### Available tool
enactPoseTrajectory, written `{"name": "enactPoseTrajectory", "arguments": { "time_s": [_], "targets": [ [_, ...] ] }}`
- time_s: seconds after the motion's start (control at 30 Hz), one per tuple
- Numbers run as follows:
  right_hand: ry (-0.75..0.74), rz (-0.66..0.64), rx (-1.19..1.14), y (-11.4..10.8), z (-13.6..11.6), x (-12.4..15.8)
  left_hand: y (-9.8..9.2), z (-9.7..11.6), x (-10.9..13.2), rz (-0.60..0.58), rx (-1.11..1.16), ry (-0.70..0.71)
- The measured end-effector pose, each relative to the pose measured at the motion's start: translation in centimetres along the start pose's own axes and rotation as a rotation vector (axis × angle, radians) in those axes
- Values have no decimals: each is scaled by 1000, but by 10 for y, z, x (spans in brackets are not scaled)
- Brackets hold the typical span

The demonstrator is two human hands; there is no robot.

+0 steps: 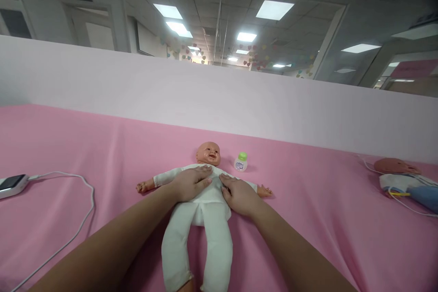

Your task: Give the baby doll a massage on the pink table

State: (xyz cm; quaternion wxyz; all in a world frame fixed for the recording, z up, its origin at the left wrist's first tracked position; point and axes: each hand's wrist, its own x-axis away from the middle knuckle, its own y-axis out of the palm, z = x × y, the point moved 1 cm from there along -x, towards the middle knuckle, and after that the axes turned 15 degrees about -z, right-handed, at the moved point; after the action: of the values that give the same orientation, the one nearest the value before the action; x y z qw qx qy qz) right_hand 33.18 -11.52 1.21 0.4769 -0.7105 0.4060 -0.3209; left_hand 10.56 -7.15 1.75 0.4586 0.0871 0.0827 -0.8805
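A baby doll (196, 212) with a white cloth body lies on its back, its head away from me and its arms spread wide. On the left side of its chest rests my left hand (191, 184), fingers flat and stretched toward the middle. My right hand (239, 194) lies flat on the other side of the chest, fingertips pointing inward. Neither hand grips anything. Beside the doll's head, just beyond my right hand, stands a small clear bottle (240, 163) with a green cap.
Pink cloth (290, 182) covers the surface, and a white low wall (219, 96) runs along its back. At the left edge lies a white device (13, 185) with a screen and a long white cable (92, 196). A second doll (397, 178) with thin tubing lies far right.
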Motion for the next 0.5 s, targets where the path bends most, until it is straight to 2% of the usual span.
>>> {"name": "enactPoseTrajectory", "arguments": {
  "time_s": [0.1,0.2,0.3,0.33,0.4,0.43,0.5],
  "targets": [
    [8,-5,-1,-2,1,0,-23,-12,3,77,-107,-53],
    [34,-1,-12,-4,-1,1,-41,-19,6,74,-580,-193],
    [19,87,-14,-5,-13,6,-44,-18,7,-5,-1008,-258],
    [-49,123,-31,-5,-20,10,-42,-17,6,-11,-1075,-262],
    [-306,154,-122,-4,-39,19,-39,-15,6,-14,-1140,-264],
    [-471,134,-190,-2,-50,24,-37,-14,6,-18,-1155,-260],
    [-690,69,-332,1,-66,30,-36,-14,5,-31,-1177,-254]
  ]
}}
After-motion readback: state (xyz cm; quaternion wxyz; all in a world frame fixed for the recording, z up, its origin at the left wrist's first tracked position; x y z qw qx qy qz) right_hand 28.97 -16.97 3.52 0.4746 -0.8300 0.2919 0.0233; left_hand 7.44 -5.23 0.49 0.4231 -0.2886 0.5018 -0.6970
